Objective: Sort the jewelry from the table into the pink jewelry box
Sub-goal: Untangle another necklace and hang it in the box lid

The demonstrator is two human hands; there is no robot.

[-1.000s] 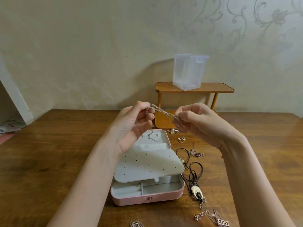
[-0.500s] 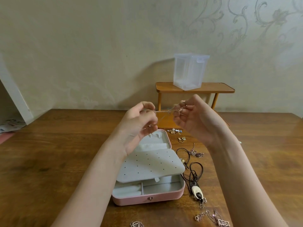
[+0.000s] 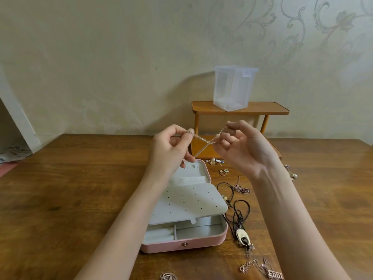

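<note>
- Up close, seen from a head-worn camera, two bare hands are raised above a wooden table, holding a thin silver chain between them.
- The left hand pinches the chain with curled fingers, at its upper end near the thumb and again lower down.
- The right hand has its palm turned toward the camera, with fingers curled round the chain's other parts.
- Between the hands the chain's two strands cross in an X, in the air above the far end of the box.
- The pink jewelry box lies open on the table under the left forearm, with a white perforated panel resting over its compartments.
- Right of the box lie a black cord necklace with an oval pendant, a small ring, and other gold-toned pieces.
- Against the wall, a small wooden shelf carries a clear plastic container.
</note>
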